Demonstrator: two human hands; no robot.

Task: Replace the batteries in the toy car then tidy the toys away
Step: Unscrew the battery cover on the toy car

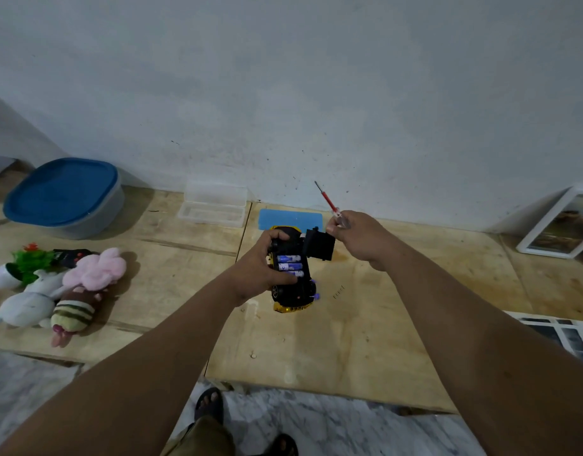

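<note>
A yellow and black toy car (291, 297) lies upside down on the plywood table. My left hand (264, 263) grips it from the left. Its battery bay shows three blue batteries (290, 266). The black battery cover (320, 244) stands lifted at the bay's far right side, beside my right hand (356, 236). That hand pinches a small red-handled screwdriver (329, 205) whose tip points up and away. Whether it also holds the cover I cannot tell.
A blue mat (290, 218) lies behind the car, with a clear plastic case (213, 205) open to its left. A tub with a blue lid (63, 197) stands far left. Plush toys (53, 291) lie at the left edge. A framed picture (559, 225) leans on the wall.
</note>
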